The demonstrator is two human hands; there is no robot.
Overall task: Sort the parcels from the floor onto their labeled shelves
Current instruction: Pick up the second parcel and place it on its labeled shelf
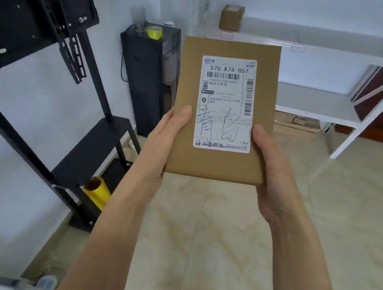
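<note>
I hold a flat brown cardboard parcel (215, 164) upright in front of me, its white shipping label (226, 105) with barcodes and handwritten characters facing me. My left hand (160, 144) grips its lower left edge, thumb on the front. My right hand (274, 174) grips its lower right edge the same way. Behind it stands a white shelf unit (327, 52) with small red-outlined tags on the front lip. A small brown box (232, 17) sits on the upper shelf at its left end.
A black metal stand (53, 28) fills the left side, with a yellow film roll (96, 192) at its base. A dark cabinet (143, 76) with yellow tape on top stands by the wall. Flattened cardboard (295, 125) lies under the lowest shelf. Beige tiled floor lies ahead.
</note>
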